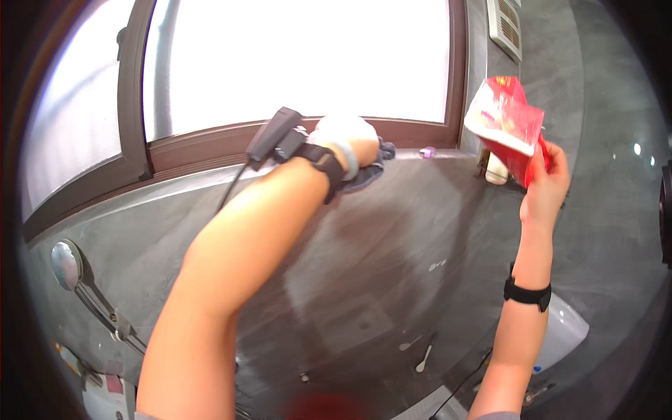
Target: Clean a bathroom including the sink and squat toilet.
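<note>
My left hand reaches to the window sill and presses on a dark blue cloth, which bunches out below and to the right of it. Its fingers are mostly hidden and washed out by the window light. A black device on a strap sits on that wrist. Raised at the right, my right hand grips a crumpled red and white plastic packet by its lower right edge. The packet is tilted in front of the sill's corner, and a black band circles the right forearm.
A brown window frame runs above the grey wall. On the sill lie a small purple object and a pale bottle. A shower head hangs at left. A white rounded fixture stands beyond my right forearm.
</note>
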The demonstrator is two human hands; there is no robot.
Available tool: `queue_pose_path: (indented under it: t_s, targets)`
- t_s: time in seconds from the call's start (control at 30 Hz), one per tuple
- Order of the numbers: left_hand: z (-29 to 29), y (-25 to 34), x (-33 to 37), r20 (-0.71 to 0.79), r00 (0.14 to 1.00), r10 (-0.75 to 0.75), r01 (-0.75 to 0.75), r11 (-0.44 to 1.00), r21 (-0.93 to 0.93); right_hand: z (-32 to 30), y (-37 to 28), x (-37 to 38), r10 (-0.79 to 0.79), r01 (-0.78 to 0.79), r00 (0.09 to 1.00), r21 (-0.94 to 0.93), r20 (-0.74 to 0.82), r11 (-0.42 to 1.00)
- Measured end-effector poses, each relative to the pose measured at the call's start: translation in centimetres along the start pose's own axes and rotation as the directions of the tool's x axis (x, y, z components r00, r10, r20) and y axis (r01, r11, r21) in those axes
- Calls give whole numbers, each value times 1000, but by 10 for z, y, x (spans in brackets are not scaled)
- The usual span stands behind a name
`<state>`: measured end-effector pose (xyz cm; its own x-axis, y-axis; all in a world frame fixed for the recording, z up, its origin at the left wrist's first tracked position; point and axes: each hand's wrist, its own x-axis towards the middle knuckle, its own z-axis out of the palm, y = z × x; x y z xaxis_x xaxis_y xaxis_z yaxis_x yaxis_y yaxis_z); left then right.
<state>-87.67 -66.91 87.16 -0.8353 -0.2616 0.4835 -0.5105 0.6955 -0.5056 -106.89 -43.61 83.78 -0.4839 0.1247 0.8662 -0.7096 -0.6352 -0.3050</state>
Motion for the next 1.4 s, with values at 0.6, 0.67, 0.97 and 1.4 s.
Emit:
queue_pose_path:
  t_s: [0.6,0.67,0.97,1.4]
  targets:
    - [-37,-101,-174,0,881,-473,473,881,-14,102,54,-14,74,-145,958,246,276,959]
    - [-58,-131,-221,57,817,-574,566,816,115,120,46,-23,73,-150,956,259,283,954]
    - [-30,-123,-160,-335,868,-367,425,897,118,150,16,-32,7,-101,956,308,293,946]
    - [-2,-34,-78,-368,915,-165,99,977,-191,143,41,-22,9,-67,971,239,239,969]
